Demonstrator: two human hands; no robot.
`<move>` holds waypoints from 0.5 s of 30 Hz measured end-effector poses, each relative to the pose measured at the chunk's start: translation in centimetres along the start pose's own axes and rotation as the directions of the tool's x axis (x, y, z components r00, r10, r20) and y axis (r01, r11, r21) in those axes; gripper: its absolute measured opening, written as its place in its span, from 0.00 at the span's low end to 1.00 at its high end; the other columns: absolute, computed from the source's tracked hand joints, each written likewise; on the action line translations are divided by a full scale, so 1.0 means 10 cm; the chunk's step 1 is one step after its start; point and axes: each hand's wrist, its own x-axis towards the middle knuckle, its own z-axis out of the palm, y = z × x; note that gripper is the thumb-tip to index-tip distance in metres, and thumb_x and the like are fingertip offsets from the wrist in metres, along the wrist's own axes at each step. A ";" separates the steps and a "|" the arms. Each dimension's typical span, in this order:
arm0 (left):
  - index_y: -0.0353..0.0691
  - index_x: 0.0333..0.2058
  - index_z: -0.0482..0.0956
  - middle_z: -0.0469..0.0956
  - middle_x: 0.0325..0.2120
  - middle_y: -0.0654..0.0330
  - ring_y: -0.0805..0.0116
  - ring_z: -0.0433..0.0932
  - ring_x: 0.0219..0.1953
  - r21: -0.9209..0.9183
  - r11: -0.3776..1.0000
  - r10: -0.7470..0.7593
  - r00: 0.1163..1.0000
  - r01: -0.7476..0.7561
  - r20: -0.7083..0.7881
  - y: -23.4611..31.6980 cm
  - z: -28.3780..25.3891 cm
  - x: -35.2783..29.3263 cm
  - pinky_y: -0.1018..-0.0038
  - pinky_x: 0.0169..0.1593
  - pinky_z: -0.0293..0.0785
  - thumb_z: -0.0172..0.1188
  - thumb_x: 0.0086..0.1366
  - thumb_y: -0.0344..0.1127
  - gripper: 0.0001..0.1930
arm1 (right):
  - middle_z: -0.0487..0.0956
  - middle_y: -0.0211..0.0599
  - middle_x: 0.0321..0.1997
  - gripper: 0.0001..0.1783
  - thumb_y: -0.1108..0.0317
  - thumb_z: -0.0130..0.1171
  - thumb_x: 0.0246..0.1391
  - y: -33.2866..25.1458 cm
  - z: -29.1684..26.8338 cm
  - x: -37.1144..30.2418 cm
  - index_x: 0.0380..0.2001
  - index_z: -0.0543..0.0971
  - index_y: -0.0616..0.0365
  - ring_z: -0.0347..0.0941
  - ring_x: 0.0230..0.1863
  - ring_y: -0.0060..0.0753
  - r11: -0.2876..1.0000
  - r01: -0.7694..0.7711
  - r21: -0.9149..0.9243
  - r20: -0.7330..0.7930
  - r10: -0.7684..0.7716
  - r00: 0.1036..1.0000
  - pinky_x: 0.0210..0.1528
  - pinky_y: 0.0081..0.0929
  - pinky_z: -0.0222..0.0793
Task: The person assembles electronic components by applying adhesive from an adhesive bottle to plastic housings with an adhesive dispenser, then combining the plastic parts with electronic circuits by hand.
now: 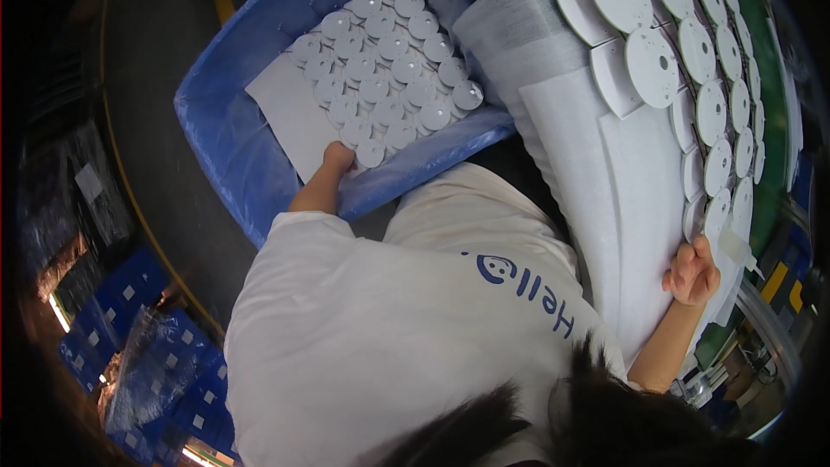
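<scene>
Inside the blue-lined bin, the pale discs lie in overlapping rows on a white sheet, with the sheet's left side bare. Left hand is at the near corner of that layer, just beside the nearest disc. Left grip: fingers mostly turned away, so can't tell how far open or whether it has hold of anything.

Step in hand, my read: handling that near corner. To do it well: light contact, work by disc rims, keep faces from scraping where they overlap. Don't lean on the sheet, a shove could skew whole rows. Keep the wrist off the bin liner; a snag would likely tug the layer.

Right of the bin: white foam wrap, then more discs in rows, the second set, by the green tabletop. Right hand is at the lower end of those rows, fingers partly curled. Right grip: can't tell if it touches or holds a disc. Keep that one loose, clear of neighbouring rims.

Further out, lower left: blue boxes, well apart from both hands.
</scene>
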 end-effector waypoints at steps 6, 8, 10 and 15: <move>0.33 0.20 0.73 0.72 0.15 0.53 0.64 0.73 0.15 -0.024 0.997 -0.059 0.942 0.070 0.331 -0.21 -0.13 0.28 0.71 0.19 0.71 0.53 0.48 0.34 0.09 | 0.68 0.52 0.35 0.26 0.63 0.45 0.48 0.02 0.09 0.02 0.48 0.56 0.68 0.69 0.33 0.42 0.999 -0.035 -0.017 -0.006 0.035 0.999 0.36 0.39 0.68; 0.34 0.25 0.71 0.72 0.19 0.54 0.64 0.71 0.16 0.031 0.974 -0.223 0.935 0.224 0.275 0.09 -0.30 0.12 0.73 0.18 0.67 0.53 0.49 0.37 0.11 | 0.68 0.52 0.35 0.26 0.63 0.47 0.47 -0.01 0.09 -0.02 0.46 0.58 0.70 0.70 0.33 0.42 0.991 -0.065 -0.113 0.023 0.068 0.997 0.36 0.36 0.68; 0.36 0.29 0.71 0.72 0.18 0.57 0.68 0.70 0.18 -0.245 0.921 -0.234 0.933 0.303 0.274 0.60 -0.68 -0.30 0.77 0.22 0.66 0.51 0.50 0.40 0.13 | 0.69 0.53 0.35 0.26 0.64 0.49 0.46 -0.06 0.16 -0.08 0.45 0.60 0.71 0.70 0.34 0.42 0.976 -0.084 -0.200 0.040 0.094 0.995 0.35 0.34 0.67; 0.35 0.37 0.67 0.72 0.23 0.59 0.73 0.68 0.22 -0.330 0.802 0.591 0.585 -0.498 0.555 1.72 -1.77 -1.55 0.79 0.26 0.63 0.48 0.52 0.41 0.17 | 0.73 0.46 0.33 0.27 0.73 0.55 0.37 -0.30 0.86 -0.01 0.43 0.63 0.72 0.70 0.28 0.29 0.824 -0.033 -0.566 0.306 0.247 0.919 0.29 0.22 0.65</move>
